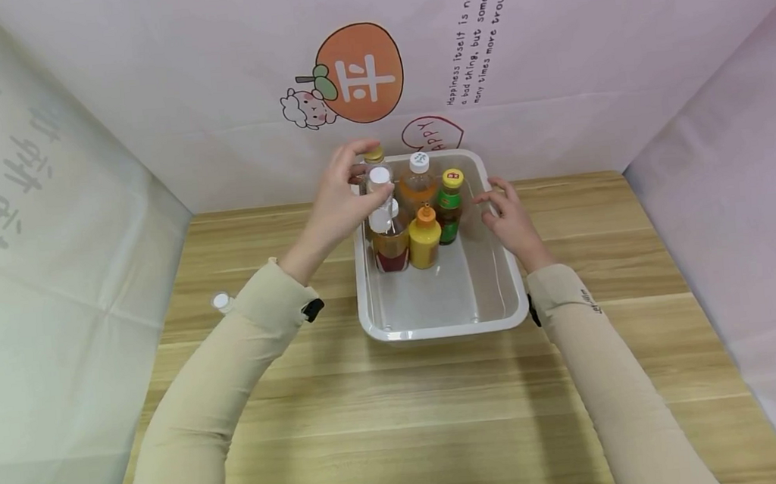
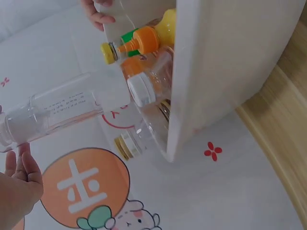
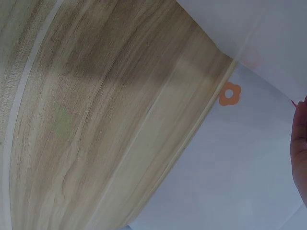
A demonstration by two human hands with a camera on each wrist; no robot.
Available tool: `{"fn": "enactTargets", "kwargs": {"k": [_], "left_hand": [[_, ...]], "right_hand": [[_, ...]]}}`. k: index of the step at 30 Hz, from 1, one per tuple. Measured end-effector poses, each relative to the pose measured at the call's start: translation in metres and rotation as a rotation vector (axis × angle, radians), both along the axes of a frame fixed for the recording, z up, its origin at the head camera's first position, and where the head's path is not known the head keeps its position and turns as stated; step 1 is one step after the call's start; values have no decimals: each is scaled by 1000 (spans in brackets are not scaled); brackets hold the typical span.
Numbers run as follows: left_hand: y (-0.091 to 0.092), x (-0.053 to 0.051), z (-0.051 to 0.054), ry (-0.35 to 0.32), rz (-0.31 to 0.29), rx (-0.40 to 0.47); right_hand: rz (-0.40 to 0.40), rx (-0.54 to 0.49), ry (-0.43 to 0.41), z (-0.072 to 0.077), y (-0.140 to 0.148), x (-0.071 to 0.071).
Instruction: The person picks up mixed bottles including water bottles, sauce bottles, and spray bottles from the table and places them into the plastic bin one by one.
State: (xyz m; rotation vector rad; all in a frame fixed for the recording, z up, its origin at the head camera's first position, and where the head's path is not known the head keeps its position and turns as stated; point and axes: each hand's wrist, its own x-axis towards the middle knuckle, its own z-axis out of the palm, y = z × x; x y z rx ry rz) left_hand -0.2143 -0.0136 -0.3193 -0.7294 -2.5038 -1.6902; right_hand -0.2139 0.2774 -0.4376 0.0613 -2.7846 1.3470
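My left hand [image 1: 340,200] pinches the top of a clear cylindrical bottle [image 2: 72,108] with a white cap, held above the left side of a white plastic bin [image 1: 450,330]. Inside the bin, bottles stand grouped at the back left: a yellow squeeze bottle [image 1: 425,245] with an orange nozzle, a green bottle [image 1: 450,214] with a yellow cap, a white-capped bottle [image 1: 419,186] with an orange label, and a yellow-capped clear bottle [image 1: 374,154]. Another bottle [image 1: 392,253] shows dark red below. At the bin's right rim is my right hand [image 1: 513,224], fingers loosely bent over the edge.
A small clear bottle with a white cap [image 1: 222,301] is on the wooden table [image 1: 388,417], left of the bin, partly behind my left sleeve. Printed white cloth [image 1: 225,80] hangs close behind the bin and along both sides of the table.
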Motion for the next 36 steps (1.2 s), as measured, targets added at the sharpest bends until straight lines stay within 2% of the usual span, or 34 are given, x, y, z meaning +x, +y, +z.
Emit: {"fn": "enactTargets", "kwargs": {"k": [7,11,14,21,29,32,36], "left_hand": [[22,2,1,51,-93,-153],[31,2,-1,66,-157,-203],[38,2,-4,58,-183,-233],[52,-1,-12,-15,-194,-308],[70,-7,-24,-99,-170,-332],[77,-8,-27,-105,-175,-359],[85,-11,-32,-63,-189,-422]], "right_hand": [[1,-5,-7,-1,-1,0],[-3,-20,-2,-2,-1,0],[-5,-27,5,-2,-2,0],[-6,-28,1,-3,-1,0],[-7,-24,-3,-1,0,0],[-7,-17,0,-1,0,1],[-7,-9,-1,-1,-1,1]]}}
